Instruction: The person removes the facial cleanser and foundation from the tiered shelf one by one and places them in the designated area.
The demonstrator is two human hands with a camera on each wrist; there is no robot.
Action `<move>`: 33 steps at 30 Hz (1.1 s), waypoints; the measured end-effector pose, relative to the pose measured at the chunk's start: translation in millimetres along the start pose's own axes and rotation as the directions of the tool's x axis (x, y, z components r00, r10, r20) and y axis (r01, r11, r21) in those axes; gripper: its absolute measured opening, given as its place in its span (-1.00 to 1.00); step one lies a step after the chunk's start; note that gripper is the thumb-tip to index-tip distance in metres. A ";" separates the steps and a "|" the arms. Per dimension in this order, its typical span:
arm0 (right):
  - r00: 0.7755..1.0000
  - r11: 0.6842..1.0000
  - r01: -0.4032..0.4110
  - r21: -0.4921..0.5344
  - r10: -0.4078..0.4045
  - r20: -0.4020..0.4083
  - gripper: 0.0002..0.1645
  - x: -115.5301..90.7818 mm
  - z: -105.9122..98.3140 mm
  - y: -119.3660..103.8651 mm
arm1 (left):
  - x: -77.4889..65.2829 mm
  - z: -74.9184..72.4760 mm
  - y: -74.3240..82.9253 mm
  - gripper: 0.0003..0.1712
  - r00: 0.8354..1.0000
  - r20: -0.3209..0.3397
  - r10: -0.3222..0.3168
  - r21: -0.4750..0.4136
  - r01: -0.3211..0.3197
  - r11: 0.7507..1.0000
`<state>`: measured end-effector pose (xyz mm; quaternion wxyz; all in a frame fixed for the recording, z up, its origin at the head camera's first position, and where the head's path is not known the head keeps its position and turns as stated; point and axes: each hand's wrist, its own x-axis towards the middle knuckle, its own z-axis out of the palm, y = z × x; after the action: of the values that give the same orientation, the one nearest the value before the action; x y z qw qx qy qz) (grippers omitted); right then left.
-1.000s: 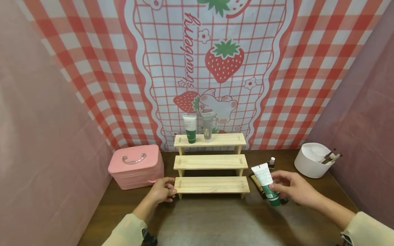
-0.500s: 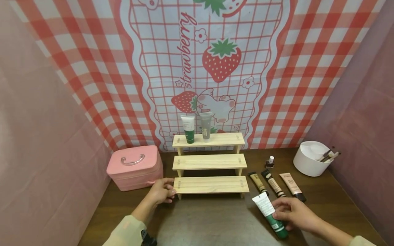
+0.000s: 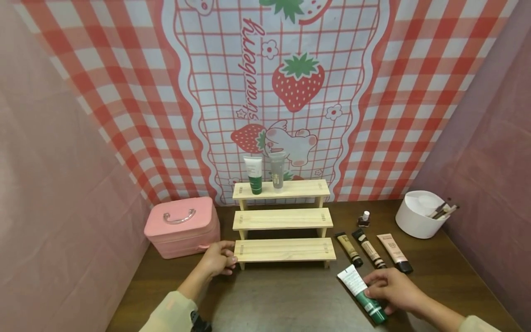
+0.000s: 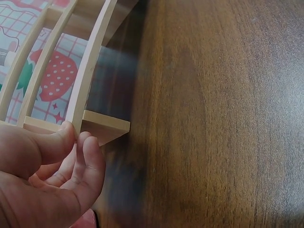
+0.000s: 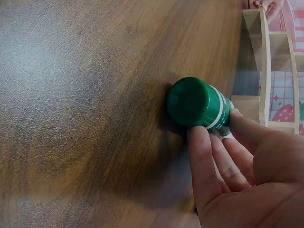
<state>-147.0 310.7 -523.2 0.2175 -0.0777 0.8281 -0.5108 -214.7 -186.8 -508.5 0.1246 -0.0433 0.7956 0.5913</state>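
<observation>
A white and green squeeze tube (image 3: pixel 360 294) lies slanted at the front right of the table, its green cap (image 5: pixel 188 101) toward me. My right hand (image 3: pixel 394 290) holds it between thumb and fingers. At the left end of the wooden three-step shelf (image 3: pixel 285 249), my left hand (image 3: pixel 217 258) pinches the edge of the lowest board (image 4: pixel 81 90) between thumb and fingers. On the top step stand another white and green tube (image 3: pixel 255 175) and a grey translucent tube (image 3: pixel 277 173), both upright on their caps.
Right of the shelf lie a gold tube (image 3: pixel 349 249), a beige tube with black ends (image 3: pixel 369 249) and a pink tube (image 3: pixel 394 252). Behind them stands a small bottle (image 3: pixel 364 219). A white holder with brushes (image 3: pixel 422 215) is at the back right, a pink case (image 3: pixel 182 226) at the left.
My right hand has brought the white and green tube down toward the front of the table, uncovering the tubes behind it. My left hand stays at the shelf's end.
</observation>
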 end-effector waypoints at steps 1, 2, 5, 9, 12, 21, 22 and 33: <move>1.000 1.000 -0.002 -0.003 0.002 -0.004 -0.57 0.0 -0.1 0.8 | -0.2 0.3 0.5 -0.39 1.000 -0.001 0.000 0.001 0.000 1.000; 1.000 1.000 -0.005 -0.003 0.005 -0.007 -0.57 -0.1 -0.2 1.5 | -0.4 0.6 0.9 -0.39 1.000 -0.001 0.000 0.001 0.000 1.000; 1.000 1.000 -0.009 -0.009 0.009 -0.018 -0.56 -0.9 -0.2 2.3 | -0.9 1.4 2.1 -0.40 1.000 -0.001 0.005 0.004 -0.005 1.000; 1.000 1.000 -0.014 -0.016 0.013 -0.028 -0.55 -2.8 0.0 1.1 | -1.3 2.1 2.1 -0.39 1.000 -0.003 0.006 0.007 -0.006 1.000; 0.999 0.999 -0.019 -0.037 0.018 -0.035 -0.56 -3.8 -1.1 -1.7 | -1.1 2.2 1.4 -0.39 1.000 -0.004 0.005 0.008 -0.005 1.000; 0.987 0.983 0.111 -0.143 -0.126 -0.099 -0.55 10.1 -18.4 -38.9 | -0.1 1.2 1.1 -0.40 1.000 -0.008 0.006 0.020 -0.006 1.000; 0.982 0.979 0.135 -0.155 -0.153 -0.112 -0.55 13.5 -20.2 -48.7 | 0.2 1.2 1.1 -0.40 1.000 -0.008 0.007 0.022 -0.007 1.000; 0.916 0.910 0.280 -0.306 -0.348 -0.197 -0.54 88.0 -18.3 -165.1 | 2.2 0.2 -0.1 -0.40 1.000 -0.008 0.004 0.030 -0.003 1.000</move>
<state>-249.1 217.7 -395.6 0.0143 -0.1757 0.8871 -0.4267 -216.8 -186.4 -509.2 0.1208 -0.0425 0.8051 0.5792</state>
